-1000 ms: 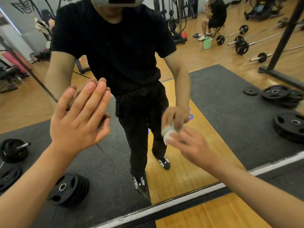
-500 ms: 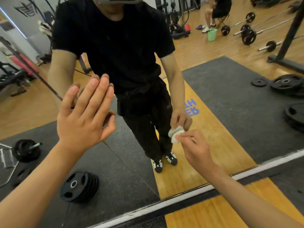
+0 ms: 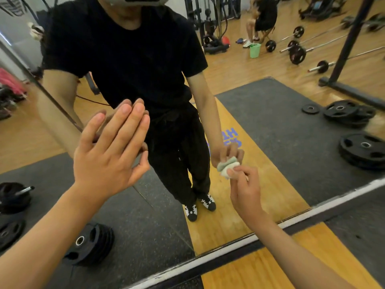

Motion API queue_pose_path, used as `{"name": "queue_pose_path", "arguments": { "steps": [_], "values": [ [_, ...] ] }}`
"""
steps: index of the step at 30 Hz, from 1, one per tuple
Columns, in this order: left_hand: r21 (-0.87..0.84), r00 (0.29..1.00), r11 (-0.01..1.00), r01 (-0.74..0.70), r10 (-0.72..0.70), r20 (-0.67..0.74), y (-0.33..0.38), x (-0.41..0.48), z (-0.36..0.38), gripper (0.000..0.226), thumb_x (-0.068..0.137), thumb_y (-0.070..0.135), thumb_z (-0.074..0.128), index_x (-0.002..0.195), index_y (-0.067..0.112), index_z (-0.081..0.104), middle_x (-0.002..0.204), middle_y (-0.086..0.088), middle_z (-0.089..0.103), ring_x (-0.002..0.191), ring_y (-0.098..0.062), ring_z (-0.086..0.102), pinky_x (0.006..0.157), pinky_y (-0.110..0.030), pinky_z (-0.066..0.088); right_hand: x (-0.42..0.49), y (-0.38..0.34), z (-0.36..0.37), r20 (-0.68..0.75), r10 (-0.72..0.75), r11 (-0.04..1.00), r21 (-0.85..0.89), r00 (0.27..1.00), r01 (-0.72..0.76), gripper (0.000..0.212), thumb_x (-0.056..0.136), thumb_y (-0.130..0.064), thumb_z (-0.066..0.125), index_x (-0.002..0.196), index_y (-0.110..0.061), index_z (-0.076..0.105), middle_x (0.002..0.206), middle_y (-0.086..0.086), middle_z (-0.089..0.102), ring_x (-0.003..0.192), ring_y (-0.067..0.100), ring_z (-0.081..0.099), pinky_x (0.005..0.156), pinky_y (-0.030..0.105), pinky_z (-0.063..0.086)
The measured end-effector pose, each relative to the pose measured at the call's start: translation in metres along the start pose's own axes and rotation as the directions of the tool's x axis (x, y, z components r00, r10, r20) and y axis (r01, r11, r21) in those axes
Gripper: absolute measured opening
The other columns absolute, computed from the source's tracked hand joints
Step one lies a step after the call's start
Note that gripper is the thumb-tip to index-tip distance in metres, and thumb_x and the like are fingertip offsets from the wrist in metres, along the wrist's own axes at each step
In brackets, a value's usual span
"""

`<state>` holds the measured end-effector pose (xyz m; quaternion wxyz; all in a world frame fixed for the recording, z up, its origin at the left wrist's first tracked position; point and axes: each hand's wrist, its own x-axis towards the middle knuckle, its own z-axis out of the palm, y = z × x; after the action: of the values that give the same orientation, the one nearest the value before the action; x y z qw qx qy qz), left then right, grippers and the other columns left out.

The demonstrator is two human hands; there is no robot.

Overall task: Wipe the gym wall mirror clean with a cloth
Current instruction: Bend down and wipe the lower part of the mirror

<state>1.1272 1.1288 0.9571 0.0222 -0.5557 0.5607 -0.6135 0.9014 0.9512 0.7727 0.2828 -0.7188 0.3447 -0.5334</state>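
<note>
Mirror (image 3: pixel 270 122) fills most of the view. Its white bottom edge (image 3: pixel 208 257) slants from 7 o'clock up to 3 o'clock, with wood floor (image 3: pixel 281 265) right below it. Lots of open glass from 1 to 3 o'clock. A panel seam (image 3: pixel 60 107) runs diagonally near 9 o'clock.

Blue letters (image 3: pixel 231 134) reflected just above the cloth (image 3: pixel 226 171) are reversed and half hidden, so I can't read them.

Left hand (image 3: pixel 108 155) is wide open, fingers straight, flat on the glass at 9 o'clock. Right hand (image 3: pixel 245 190) pinches the balled-up cloth against the glass around 4 o'clock.
</note>
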Motion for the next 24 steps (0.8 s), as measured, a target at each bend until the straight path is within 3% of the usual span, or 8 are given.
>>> {"name": "queue_pose_path", "arguments": {
  "steps": [3,5,8,11,15,19,22,24],
  "values": [
    [-0.024,1.000,1.000,0.014,-0.014,0.012,0.001,-0.001,-0.001,0.075,0.096,0.034,0.059,0.161,0.002,0.038,0.170,-0.014,0.032,0.156,-0.030,0.032,0.128,-0.048,0.018,0.012,-0.037,0.004,0.020,0.023,0.999,0.029,1.000,-0.024,0.011,0.094,-0.008,0.070,0.096,-0.019,0.066,0.095,-0.021,0.060,0.085,0.003,0.058,0.079,0.034,0.049],
    [-0.039,1.000,0.999,0.014,-0.013,0.018,-0.001,0.000,0.000,0.076,0.096,0.032,0.060,0.161,0.001,0.038,0.171,-0.014,0.029,0.158,-0.030,0.027,0.129,-0.048,0.016,0.045,-0.084,0.003,-0.069,-0.141,0.979,0.141,0.988,0.149,0.011,0.100,-0.007,0.065,0.100,-0.013,0.074,0.100,-0.012,0.066,0.087,0.008,0.064,0.082,0.024,0.052],
    [-0.125,0.998,0.991,0.040,-0.033,0.057,0.002,0.000,-0.006,0.076,0.097,0.030,0.060,0.162,0.000,0.035,0.173,-0.014,0.023,0.162,-0.030,0.019,0.131,-0.049,0.012,0.081,-0.126,0.007,-0.253,-0.490,0.857,0.034,0.834,0.514,0.019,0.100,0.006,0.061,0.103,-0.001,0.079,0.106,0.011,0.062,0.085,0.031,0.066,0.078,0.033,0.054],
    [-0.219,0.989,0.970,0.101,-0.075,0.125,0.017,0.001,-0.009,0.079,0.096,0.033,0.057,0.164,0.003,0.030,0.174,-0.015,0.018,0.163,-0.033,0.010,0.130,-0.056,0.005,0.059,-0.094,0.011,-0.265,-0.409,0.892,0.088,0.873,0.444,0.021,0.106,-0.001,0.055,0.110,-0.006,0.076,0.112,0.005,0.056,0.084,0.032,0.063,0.070,0.038,0.054],
    [-0.255,0.984,0.954,0.155,-0.127,0.123,0.037,0.006,-0.006,0.084,0.096,0.031,0.059,0.167,0.007,0.022,0.175,-0.013,0.016,0.164,-0.034,0.005,0.131,-0.058,0.002,0.009,-0.015,0.006,-0.074,-0.329,0.942,0.042,0.941,0.333,0.024,0.108,-0.008,0.053,0.108,-0.004,0.076,0.112,0.003,0.054,0.087,0.029,0.059,0.063,0.043,0.052],
    [-0.356,0.997,0.934,0.030,-0.002,0.080,0.071,0.022,-0.005,0.083,0.096,0.031,0.054,0.167,0.007,0.018,0.177,-0.009,0.007,0.164,-0.027,0.008,0.133,-0.048,0.006,0.037,-0.053,0.003,-0.081,-0.370,0.911,0.166,0.926,0.378,0.016,0.103,-0.004,0.062,0.106,-0.002,0.078,0.111,0.002,0.059,0.086,0.031,0.062,0.071,0.042,0.054],
    [-0.440,0.993,0.891,0.114,-0.087,0.079,0.077,0.047,-0.001,0.083,0.096,0.032,0.050,0.168,0.006,0.015,0.178,-0.007,0.003,0.164,-0.026,0.006,0.133,-0.046,0.005,0.068,-0.095,0.004,-0.116,-0.459,0.865,0.170,0.881,0.472,0.020,0.092,0.007,0.072,0.109,-0.002,0.079,0.102,0.014,0.070,0.080,0.034,0.062,0.073,0.040,0.053],
    [-0.453,0.993,0.884,0.117,-0.099,0.063,0.079,0.061,0.001,0.081,0.098,0.033,0.047,0.167,0.005,0.015,0.178,-0.007,0.003,0.164,-0.027,0.006,0.133,-0.046,0.005,0.059,-0.081,0.001,-0.067,-0.428,0.878,0.203,0.901,0.433,0.028,0.093,0.005,0.072,0.110,-0.016,0.080,0.101,0.007,0.071,0.083,0.032,0.062,0.074,0.041,0.053]
  ]
}}
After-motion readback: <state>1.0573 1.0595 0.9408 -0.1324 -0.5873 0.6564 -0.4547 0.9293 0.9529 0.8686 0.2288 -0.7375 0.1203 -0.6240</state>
